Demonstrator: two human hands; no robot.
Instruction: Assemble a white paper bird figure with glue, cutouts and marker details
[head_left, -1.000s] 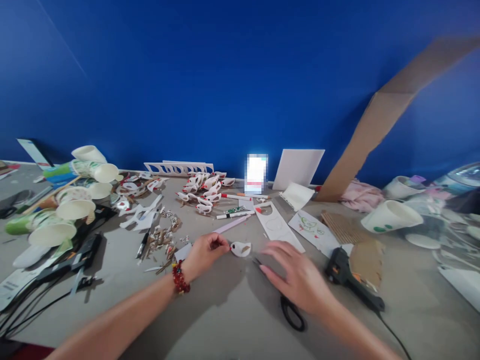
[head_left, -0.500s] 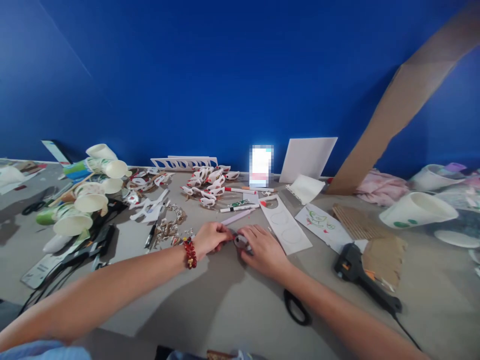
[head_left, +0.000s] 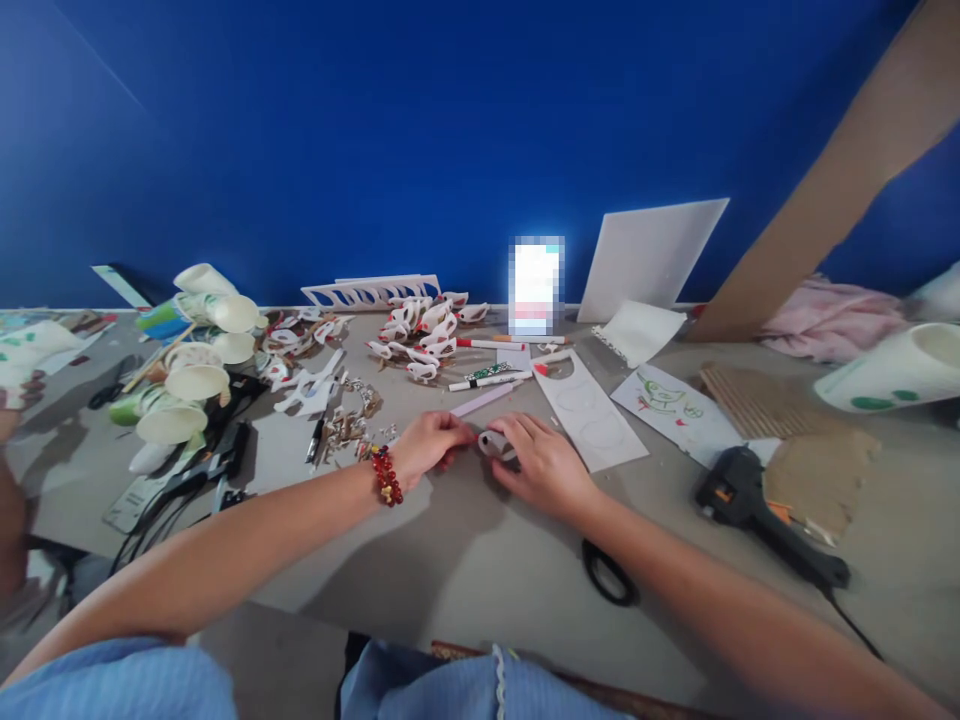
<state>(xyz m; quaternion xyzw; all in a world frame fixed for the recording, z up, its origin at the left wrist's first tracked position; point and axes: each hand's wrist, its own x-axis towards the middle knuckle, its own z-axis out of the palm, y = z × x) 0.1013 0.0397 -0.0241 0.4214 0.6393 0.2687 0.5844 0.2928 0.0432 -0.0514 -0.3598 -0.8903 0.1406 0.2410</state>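
My right hand (head_left: pixel 541 462) is closed around a small white paper bird cutout (head_left: pixel 491 441) with a dark eye, held just over the table. My left hand (head_left: pixel 433 441), with a red bead bracelet on its wrist, pinches at the cutout's left end. A speck of red shows by those fingertips; what they hold is too small to make out. Behind the hands lie a pale lilac strip (head_left: pixel 484 400) and capped markers (head_left: pixel 487 381). Several more white bird cutouts with red beaks (head_left: pixel 427 335) are heaped farther back.
A black glue gun (head_left: pixel 757 510) and scissors handle (head_left: pixel 609 573) lie to the right, near a white sheet with traced circles (head_left: pixel 596 420) and a bird drawing (head_left: pixel 667 400). Paper cups (head_left: pixel 196 372) and scraps (head_left: pixel 345 440) crowd the left. Another person's hand (head_left: pixel 28 390) holds a cup there.
The view has tilted down and shifted left, bringing another person's hand into sight at the left edge. More of the bird cutout shows; both my hands stay together at it.
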